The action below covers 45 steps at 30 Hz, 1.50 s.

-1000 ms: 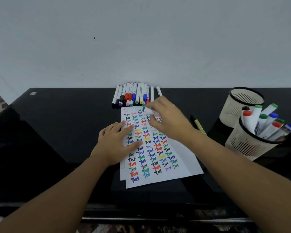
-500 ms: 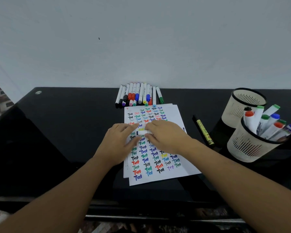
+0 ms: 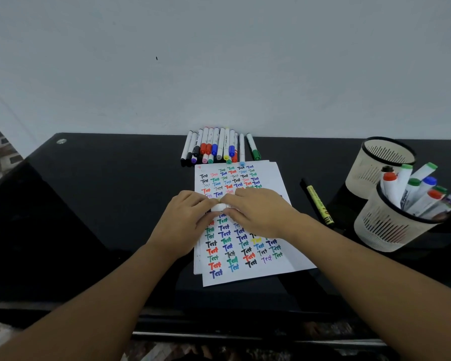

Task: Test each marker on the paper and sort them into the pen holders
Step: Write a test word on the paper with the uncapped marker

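Nearest the camera, we see two bare forearms reaching over the black desk (image 3: 94, 204) to the paper (image 3: 248, 272), a small stack of sheets covered in rows of coloured "Test" marks. Above the middle of the paper, the left hand (image 3: 185, 225) and the right hand (image 3: 261, 214) meet, each with fingers curled round one end of a white marker (image 3: 220, 206); only a short length of its barrel shows between them, and we cannot tell its ink colour. To the right of the paper, a yellow-and-black pen (image 3: 319, 204) lies on the desk. Further right stands the near pen holder (image 3: 391, 230), containing several capped markers, with the far pen holder (image 3: 383, 162) just behind it, apparently empty. At the far edge of the desk, against the wall, a row of markers (image 3: 214, 147) lies side by side.
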### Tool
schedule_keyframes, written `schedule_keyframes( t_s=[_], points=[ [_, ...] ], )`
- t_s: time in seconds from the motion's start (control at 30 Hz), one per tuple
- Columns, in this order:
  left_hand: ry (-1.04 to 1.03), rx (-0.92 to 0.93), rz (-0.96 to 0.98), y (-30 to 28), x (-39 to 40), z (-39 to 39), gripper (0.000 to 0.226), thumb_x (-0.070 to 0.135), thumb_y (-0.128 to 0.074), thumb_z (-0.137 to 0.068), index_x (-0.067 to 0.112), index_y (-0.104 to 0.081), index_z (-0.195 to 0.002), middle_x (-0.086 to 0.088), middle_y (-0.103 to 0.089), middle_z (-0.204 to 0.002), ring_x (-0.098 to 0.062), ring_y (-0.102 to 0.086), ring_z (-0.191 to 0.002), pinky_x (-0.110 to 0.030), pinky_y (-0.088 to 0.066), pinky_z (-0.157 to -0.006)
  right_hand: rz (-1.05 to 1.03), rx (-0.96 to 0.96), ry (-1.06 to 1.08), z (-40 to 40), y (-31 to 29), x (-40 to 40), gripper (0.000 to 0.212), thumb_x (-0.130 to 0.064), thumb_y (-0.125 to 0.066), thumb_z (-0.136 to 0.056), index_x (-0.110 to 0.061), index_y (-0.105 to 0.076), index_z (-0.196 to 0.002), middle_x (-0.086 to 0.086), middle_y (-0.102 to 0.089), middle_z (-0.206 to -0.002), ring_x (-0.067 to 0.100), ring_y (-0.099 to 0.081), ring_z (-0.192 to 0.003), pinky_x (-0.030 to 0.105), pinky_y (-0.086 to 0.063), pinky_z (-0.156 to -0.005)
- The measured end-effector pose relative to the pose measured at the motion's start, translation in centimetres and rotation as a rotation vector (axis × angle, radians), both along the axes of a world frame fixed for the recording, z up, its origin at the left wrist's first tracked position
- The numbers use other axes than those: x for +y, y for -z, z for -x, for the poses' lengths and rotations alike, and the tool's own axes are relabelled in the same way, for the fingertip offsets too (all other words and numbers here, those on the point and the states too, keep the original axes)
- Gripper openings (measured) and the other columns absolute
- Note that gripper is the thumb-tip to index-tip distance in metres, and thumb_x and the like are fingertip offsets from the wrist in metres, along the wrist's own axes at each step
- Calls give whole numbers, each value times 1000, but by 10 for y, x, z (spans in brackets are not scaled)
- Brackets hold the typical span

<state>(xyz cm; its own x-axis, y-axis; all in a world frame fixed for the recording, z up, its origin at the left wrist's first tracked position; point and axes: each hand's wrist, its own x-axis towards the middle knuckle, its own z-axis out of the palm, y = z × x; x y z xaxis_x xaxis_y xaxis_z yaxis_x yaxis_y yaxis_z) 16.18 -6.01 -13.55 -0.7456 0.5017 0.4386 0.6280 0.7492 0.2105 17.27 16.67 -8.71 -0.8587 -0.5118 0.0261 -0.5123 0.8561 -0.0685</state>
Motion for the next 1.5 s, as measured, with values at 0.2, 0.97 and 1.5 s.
schedule_keyframes(
  t_s=[0.2,0.97,1.5],
  points=[
    [12,23,-7,0,0,0,43,48,-44,-101,20,-70,-118,9,-69,-111,-14,-53,-108,-30,-44,-91,-76,77,12,0,-4,2,45,-59,-20,-108,-44,-46,-141,-9,-66,-88,12,-62,-75,35,-55,-66],
    [-32,-518,368,-32,20,-4,69,87,-29,-85,71,1,-146,5,20,-167,-28,7,-155,-52,-6,-123,1142,-252,488,-65,16,49,37,-5,-59,-101,-38,-52,-115,3,-69,-110,18,-69,-103,49,-54,-96],
    [-126,-413,293,-14,24,-16,83,97,-16,-77,61,-15,-152,6,-6,-169,-19,0,-154,-47,1,-125,1158,-13,609,-70,32,53,11,-31,-72,-98,-22,-69,-102,-12,-69,-94,-1,-63,-83,15,-50,-68]
  ],
)
